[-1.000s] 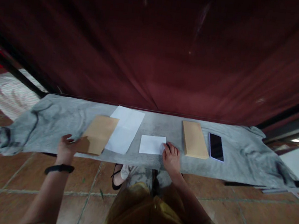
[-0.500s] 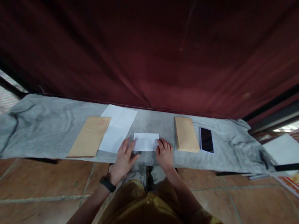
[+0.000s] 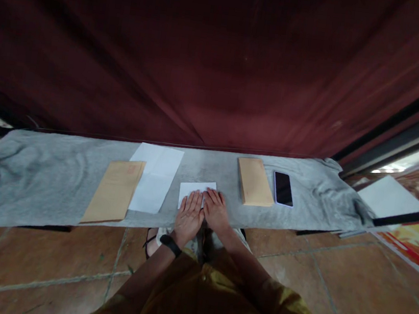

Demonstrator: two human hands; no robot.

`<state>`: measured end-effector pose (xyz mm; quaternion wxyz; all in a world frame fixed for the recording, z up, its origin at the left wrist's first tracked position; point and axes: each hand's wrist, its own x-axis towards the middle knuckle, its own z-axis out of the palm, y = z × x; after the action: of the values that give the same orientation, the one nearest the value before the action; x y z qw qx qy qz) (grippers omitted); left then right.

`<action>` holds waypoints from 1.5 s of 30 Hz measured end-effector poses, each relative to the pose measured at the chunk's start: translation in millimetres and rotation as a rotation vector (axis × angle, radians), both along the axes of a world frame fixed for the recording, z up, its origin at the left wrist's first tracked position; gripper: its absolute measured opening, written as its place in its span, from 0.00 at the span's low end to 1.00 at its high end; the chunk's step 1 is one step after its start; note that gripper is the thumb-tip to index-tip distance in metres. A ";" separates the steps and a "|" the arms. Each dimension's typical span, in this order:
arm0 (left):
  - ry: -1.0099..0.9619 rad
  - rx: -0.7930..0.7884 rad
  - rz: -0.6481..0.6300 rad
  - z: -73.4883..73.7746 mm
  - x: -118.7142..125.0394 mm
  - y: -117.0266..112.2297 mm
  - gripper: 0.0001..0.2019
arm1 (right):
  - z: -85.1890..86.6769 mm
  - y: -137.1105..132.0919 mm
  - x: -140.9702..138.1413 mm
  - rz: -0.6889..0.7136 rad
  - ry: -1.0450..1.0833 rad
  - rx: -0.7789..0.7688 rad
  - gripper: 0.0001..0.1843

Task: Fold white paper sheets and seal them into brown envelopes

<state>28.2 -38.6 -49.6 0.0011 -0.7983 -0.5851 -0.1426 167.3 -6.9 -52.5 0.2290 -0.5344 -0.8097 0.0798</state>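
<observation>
A small folded white paper (image 3: 192, 188) lies on the grey cloth (image 3: 45, 176) covering a narrow bench. My left hand (image 3: 188, 216) rests flat on it with fingers stretched out. Beside it, my right hand (image 3: 216, 211) also lies flat on the paper's right part, fingers spread. To the left lies a white sheet (image 3: 155, 176) with a brown envelope (image 3: 114, 192) partly over its left edge. A stack of brown envelopes (image 3: 254, 181) and a black phone (image 3: 283, 188) lie to the right.
A dark red curtain (image 3: 222, 61) hangs right behind the bench. Brown tiled floor (image 3: 331, 286) spreads in front. White board (image 3: 389, 197) and a colourful printed sheet (image 3: 415, 236) lie at the far right. My sandalled foot (image 3: 152, 238) shows below the bench edge.
My left hand left the brown envelope at the left and came to the small white paper. Both hands now lie flat on it side by side. The view shifted left.
</observation>
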 end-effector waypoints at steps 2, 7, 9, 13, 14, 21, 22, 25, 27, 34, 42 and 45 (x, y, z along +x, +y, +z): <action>-0.011 -0.001 0.008 0.3 -1.8 -0.4 0.29 | 0.7 -0.2 0.1 -0.014 -0.009 -0.004 0.22; -0.034 0.013 0.000 -0.1 -4.8 -2.8 0.29 | -1.0 0.2 1.1 -0.038 -0.027 0.004 0.22; -0.044 0.014 0.005 0.1 -6.9 -4.7 0.29 | -2.7 0.2 2.9 -0.058 -0.018 0.005 0.21; -0.062 -0.002 0.031 2.0 -15.7 -9.2 0.30 | -4.9 -1.0 10.9 -0.097 0.000 0.005 0.21; -0.065 -0.005 0.038 2.6 -18.5 -10.2 0.30 | -4.9 -1.5 13.5 -0.102 0.001 0.003 0.21; -0.075 -0.014 0.070 3.9 -35.7 -14.6 0.31 | -0.7 -4.3 28.4 -0.108 0.024 -0.012 0.23; -0.081 -0.013 0.075 3.4 -37.3 -15.0 0.31 | -0.6 -4.6 29.4 -0.111 0.026 -0.013 0.23; -0.094 -0.004 0.088 1.1 -42.6 -15.5 0.32 | -1.0 -5.5 31.4 -0.130 0.028 -0.010 0.23; -0.092 -0.006 0.092 -0.2 -46.5 -15.4 0.32 | -1.3 -6.2 32.5 -0.148 0.028 -0.006 0.22; -0.087 0.000 0.088 10.3 -40.0 -16.8 0.30 | 1.6 -8.0 39.0 -0.146 0.118 -0.002 0.23; -0.084 -0.076 -0.138 13.5 -3.2 -24.8 0.28 | 14.5 -22.9 22.8 0.193 0.126 -0.061 0.23; -0.079 -0.092 -0.131 10.7 -3.6 -28.0 0.28 | 14.0 -28.8 23.6 0.215 0.044 -0.061 0.24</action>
<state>24.5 -66.6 -38.9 -0.0678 -0.8277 -0.5373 -0.1468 190.9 -35.7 -38.5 0.2204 -0.4493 -0.8544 0.1401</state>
